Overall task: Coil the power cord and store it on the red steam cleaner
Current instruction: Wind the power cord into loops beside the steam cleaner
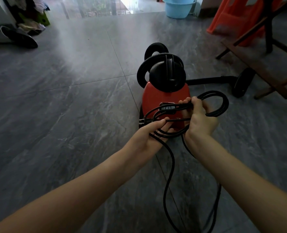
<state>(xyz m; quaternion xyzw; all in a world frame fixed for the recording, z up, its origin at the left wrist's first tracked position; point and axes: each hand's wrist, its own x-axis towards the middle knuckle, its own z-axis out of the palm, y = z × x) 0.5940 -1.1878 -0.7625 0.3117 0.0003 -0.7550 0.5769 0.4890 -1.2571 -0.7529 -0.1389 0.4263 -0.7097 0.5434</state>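
Observation:
The red steam cleaner stands on the grey tiled floor just beyond my hands, with a black ribbed hose looped over its black handle. The black power cord is gathered into several loops above the cleaner's near end. My right hand is closed around the top of the loops. My left hand lies palm up under the lower strands, fingers curled around them, with the plug sticking out to its left. A slack length of cord hangs down to the floor between my forearms.
A black wand with a floor head lies to the cleaner's right. A wooden folding frame and an orange plastic stool stand at right. A blue basin sits at the back, shoes and clutter at far left.

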